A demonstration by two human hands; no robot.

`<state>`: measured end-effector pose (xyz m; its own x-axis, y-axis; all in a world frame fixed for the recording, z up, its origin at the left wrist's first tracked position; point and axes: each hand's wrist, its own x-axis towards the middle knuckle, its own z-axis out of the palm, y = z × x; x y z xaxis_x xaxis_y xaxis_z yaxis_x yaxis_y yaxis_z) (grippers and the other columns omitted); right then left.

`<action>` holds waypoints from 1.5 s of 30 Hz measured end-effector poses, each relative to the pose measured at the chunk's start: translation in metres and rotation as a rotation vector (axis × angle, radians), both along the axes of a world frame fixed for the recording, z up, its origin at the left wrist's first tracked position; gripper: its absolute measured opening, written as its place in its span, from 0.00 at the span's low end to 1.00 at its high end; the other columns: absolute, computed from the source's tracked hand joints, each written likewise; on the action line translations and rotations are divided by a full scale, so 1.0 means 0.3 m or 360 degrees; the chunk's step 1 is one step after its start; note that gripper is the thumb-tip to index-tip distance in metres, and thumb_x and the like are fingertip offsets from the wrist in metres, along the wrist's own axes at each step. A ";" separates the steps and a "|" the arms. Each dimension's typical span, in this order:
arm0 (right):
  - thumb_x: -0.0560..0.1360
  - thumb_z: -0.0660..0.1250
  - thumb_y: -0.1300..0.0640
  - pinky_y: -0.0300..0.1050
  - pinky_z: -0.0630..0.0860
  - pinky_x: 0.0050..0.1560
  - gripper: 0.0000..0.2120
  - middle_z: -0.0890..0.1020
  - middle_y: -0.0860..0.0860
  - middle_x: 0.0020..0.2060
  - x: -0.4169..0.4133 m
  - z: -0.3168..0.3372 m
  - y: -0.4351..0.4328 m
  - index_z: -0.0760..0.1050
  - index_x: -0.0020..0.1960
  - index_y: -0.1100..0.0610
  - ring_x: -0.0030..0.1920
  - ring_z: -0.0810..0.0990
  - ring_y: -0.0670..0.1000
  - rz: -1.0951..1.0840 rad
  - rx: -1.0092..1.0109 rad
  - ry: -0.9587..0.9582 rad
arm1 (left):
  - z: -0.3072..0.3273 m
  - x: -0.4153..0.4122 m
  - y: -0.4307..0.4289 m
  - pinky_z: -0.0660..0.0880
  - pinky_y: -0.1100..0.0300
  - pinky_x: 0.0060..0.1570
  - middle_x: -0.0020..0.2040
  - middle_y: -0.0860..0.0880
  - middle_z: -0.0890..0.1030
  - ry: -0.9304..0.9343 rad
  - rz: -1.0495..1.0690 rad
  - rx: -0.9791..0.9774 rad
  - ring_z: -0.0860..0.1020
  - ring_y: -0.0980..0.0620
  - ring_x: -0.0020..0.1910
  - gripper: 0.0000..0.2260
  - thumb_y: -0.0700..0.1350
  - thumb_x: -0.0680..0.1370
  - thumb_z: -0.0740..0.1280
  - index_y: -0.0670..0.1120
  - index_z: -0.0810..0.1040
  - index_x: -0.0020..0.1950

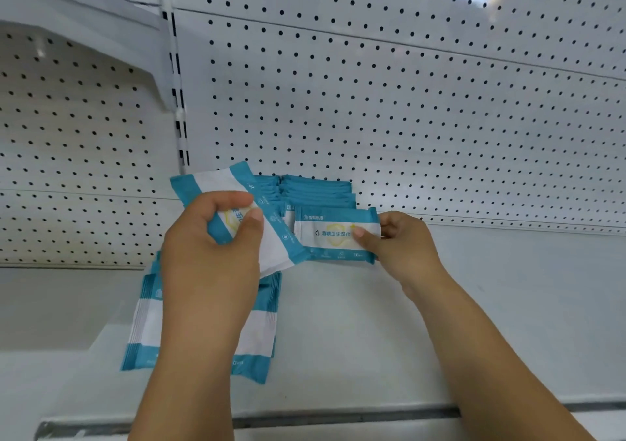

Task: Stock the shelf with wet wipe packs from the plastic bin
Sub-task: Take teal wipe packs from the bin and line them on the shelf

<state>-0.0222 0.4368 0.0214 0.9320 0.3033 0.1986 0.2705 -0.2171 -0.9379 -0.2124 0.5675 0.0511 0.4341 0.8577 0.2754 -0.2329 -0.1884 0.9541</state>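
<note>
At the shelf [491,305], my right hand [401,249] pinches a wet wipe pack [325,234] upright against the standing row [318,189]; my left hand [213,244] grips another pack [216,183]; best squared flush before release.

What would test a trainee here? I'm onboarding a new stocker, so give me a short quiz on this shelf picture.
1. True or false: the right hand has an empty grip.
2. Its pack is: A lying flat; B upright, fronting the row; C upside down.
3. Which hand holds the tilted pack?

Key: 1 false, it pinches a pack; 2 B; 3 the left hand.
</note>
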 end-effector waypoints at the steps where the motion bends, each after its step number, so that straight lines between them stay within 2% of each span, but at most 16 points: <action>1: 0.73 0.78 0.58 0.46 0.84 0.44 0.08 0.86 0.52 0.45 0.008 0.002 0.010 0.79 0.48 0.56 0.44 0.86 0.52 -0.0010 -0.0043 -0.0050 | -0.003 0.003 0.002 0.69 0.74 0.26 0.47 0.58 0.82 -0.0003 -0.0014 0.0001 0.77 0.68 0.34 0.05 0.44 0.79 0.72 0.55 0.82 0.51; 4: 0.71 0.79 0.53 0.43 0.79 0.41 0.11 0.85 0.50 0.42 0.038 0.008 0.042 0.81 0.47 0.57 0.39 0.81 0.48 -0.0050 -0.0273 -0.0247 | -0.005 0.005 0.005 0.68 0.70 0.26 0.47 0.57 0.82 0.0020 -0.0042 0.0002 0.74 0.61 0.30 0.05 0.45 0.79 0.72 0.56 0.82 0.49; 7: 0.70 0.80 0.52 0.41 0.74 0.38 0.13 0.83 0.53 0.42 0.066 0.001 0.068 0.81 0.45 0.59 0.38 0.77 0.48 -0.0041 -0.0324 -0.0265 | -0.006 0.006 0.013 0.66 0.70 0.25 0.45 0.57 0.81 0.0021 -0.0064 0.0000 0.70 0.60 0.28 0.05 0.46 0.79 0.72 0.56 0.82 0.48; 12: 0.68 0.82 0.52 0.31 0.68 0.32 0.18 0.80 0.48 0.43 0.086 -0.023 0.103 0.76 0.49 0.55 0.37 0.75 0.46 -0.0127 -0.0357 -0.0360 | -0.010 0.004 0.027 0.66 0.66 0.29 0.45 0.59 0.79 0.0052 -0.0099 0.0031 0.71 0.59 0.33 0.04 0.47 0.79 0.72 0.57 0.82 0.49; 17: 0.67 0.82 0.49 0.37 0.70 0.40 0.22 0.78 0.47 0.48 0.080 -0.033 0.093 0.73 0.52 0.51 0.44 0.76 0.47 -0.0214 -0.0296 -0.0321 | -0.014 0.005 0.036 0.68 0.72 0.30 0.47 0.61 0.81 0.0063 -0.0108 0.0074 0.76 0.65 0.36 0.04 0.47 0.78 0.72 0.57 0.82 0.49; 20: 0.71 0.79 0.48 0.40 0.72 0.45 0.17 0.79 0.46 0.48 0.028 0.013 0.058 0.75 0.52 0.52 0.48 0.77 0.48 -0.0324 -0.0119 -0.0285 | -0.014 0.013 0.031 0.71 0.68 0.34 0.46 0.63 0.81 0.0053 -0.0139 0.0079 0.78 0.65 0.40 0.04 0.47 0.79 0.72 0.57 0.82 0.48; 22: 0.73 0.76 0.47 0.40 0.75 0.46 0.12 0.82 0.45 0.45 -0.027 0.070 0.022 0.78 0.49 0.52 0.46 0.79 0.46 -0.0344 0.0065 -0.0213 | -0.010 0.021 0.019 0.71 0.70 0.33 0.44 0.65 0.81 0.0037 -0.0174 0.0062 0.79 0.66 0.41 0.05 0.46 0.78 0.73 0.57 0.82 0.48; 25: 0.76 0.74 0.48 0.40 0.77 0.43 0.10 0.85 0.47 0.40 -0.121 0.133 -0.036 0.81 0.46 0.54 0.40 0.81 0.45 -0.0170 0.0318 -0.0017 | 0.000 0.031 -0.020 0.71 0.71 0.28 0.45 0.63 0.83 -0.0009 -0.0238 0.0036 0.80 0.68 0.37 0.08 0.44 0.79 0.72 0.58 0.81 0.50; 27: 0.76 0.73 0.48 0.41 0.78 0.42 0.10 0.86 0.47 0.38 -0.175 0.144 -0.070 0.82 0.45 0.56 0.37 0.81 0.43 -0.0078 0.0428 0.0065 | 0.009 0.036 -0.051 0.74 0.72 0.31 0.49 0.60 0.83 -0.0043 -0.0271 0.0027 0.81 0.66 0.39 0.13 0.43 0.79 0.72 0.61 0.79 0.56; 31: 0.77 0.71 0.47 0.41 0.78 0.43 0.12 0.86 0.47 0.38 -0.228 0.133 -0.105 0.83 0.47 0.56 0.38 0.83 0.44 0.0047 0.0355 0.0197 | 0.024 0.041 -0.098 0.74 0.71 0.30 0.46 0.63 0.83 0.0020 -0.0384 -0.0112 0.81 0.68 0.37 0.18 0.52 0.81 0.68 0.70 0.70 0.67; 33: 0.73 0.72 0.42 0.41 0.79 0.43 0.17 0.87 0.47 0.40 -0.240 0.132 -0.119 0.83 0.50 0.55 0.40 0.83 0.44 0.0197 0.0313 0.0296 | 0.034 0.038 -0.118 0.73 0.69 0.31 0.41 0.69 0.83 0.0060 -0.0475 -0.0208 0.79 0.73 0.36 0.16 0.56 0.82 0.64 0.72 0.68 0.68; 35: 0.65 0.72 0.37 0.43 0.80 0.46 0.26 0.87 0.49 0.43 -0.246 0.131 -0.132 0.82 0.53 0.56 0.43 0.84 0.46 0.0345 0.0262 0.0346 | 0.045 0.036 -0.140 0.71 0.64 0.38 0.39 0.74 0.81 0.0104 -0.0573 -0.0260 0.78 0.76 0.35 0.16 0.58 0.82 0.63 0.75 0.68 0.67; 38: 0.63 0.76 0.44 0.49 0.82 0.53 0.28 0.88 0.55 0.48 -0.251 0.132 -0.148 0.80 0.59 0.57 0.49 0.87 0.51 0.0491 0.0278 0.0370 | 0.034 0.049 -0.154 0.77 0.57 0.53 0.55 0.68 0.83 0.0081 -0.0727 -0.0293 0.83 0.69 0.47 0.20 0.54 0.82 0.65 0.76 0.67 0.70; 40: 0.66 0.77 0.50 0.45 0.82 0.49 0.22 0.88 0.56 0.48 -0.252 0.137 -0.162 0.81 0.57 0.58 0.49 0.87 0.52 0.0543 0.0349 0.0395 | 0.020 0.059 -0.157 0.78 0.54 0.59 0.61 0.64 0.82 0.0066 -0.0785 -0.0303 0.84 0.63 0.54 0.23 0.49 0.83 0.65 0.72 0.68 0.73; 42: 0.71 0.76 0.55 0.40 0.81 0.45 0.16 0.88 0.56 0.47 -0.249 0.138 -0.176 0.82 0.57 0.59 0.47 0.87 0.51 0.0570 0.0380 0.0419 | 0.009 0.070 -0.161 0.79 0.51 0.60 0.60 0.61 0.84 0.0102 -0.0800 -0.0261 0.84 0.58 0.55 0.22 0.46 0.83 0.65 0.66 0.70 0.74; 45: 0.75 0.74 0.58 0.40 0.82 0.45 0.12 0.88 0.56 0.47 -0.241 0.138 -0.192 0.82 0.57 0.60 0.47 0.87 0.51 0.0570 0.0384 0.0433 | -0.002 0.081 -0.175 0.82 0.51 0.54 0.53 0.57 0.87 0.0115 -0.0751 -0.0108 0.86 0.55 0.51 0.18 0.46 0.83 0.67 0.58 0.73 0.71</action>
